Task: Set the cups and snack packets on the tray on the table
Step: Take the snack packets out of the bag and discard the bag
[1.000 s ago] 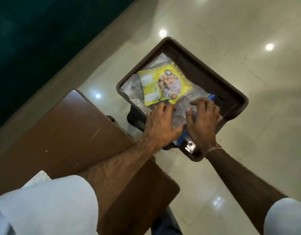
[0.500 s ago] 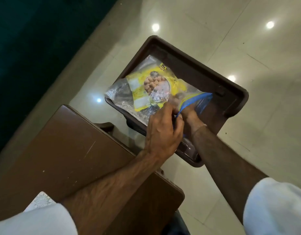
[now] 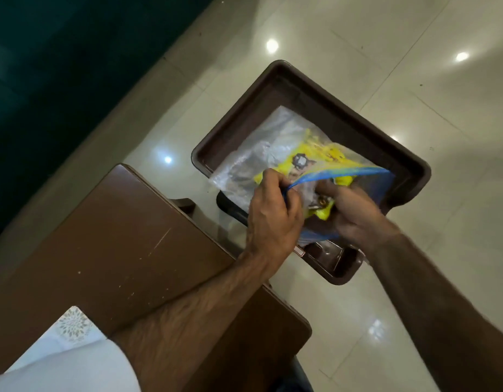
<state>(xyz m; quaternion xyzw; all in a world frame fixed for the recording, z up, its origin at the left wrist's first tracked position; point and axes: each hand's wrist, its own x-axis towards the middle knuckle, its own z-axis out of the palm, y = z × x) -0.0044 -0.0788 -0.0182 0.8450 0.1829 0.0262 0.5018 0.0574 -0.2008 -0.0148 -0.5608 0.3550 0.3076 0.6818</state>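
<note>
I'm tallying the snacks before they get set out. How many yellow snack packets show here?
1 for certain: a yellow snack packet inside the clear zip bag over the brown tray. Yellow by the right hand may be another.

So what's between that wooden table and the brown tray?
In the head view, a strip of glossy tiled floor separates the wooden table from the brown tray; the left hand reaches across it.
</note>
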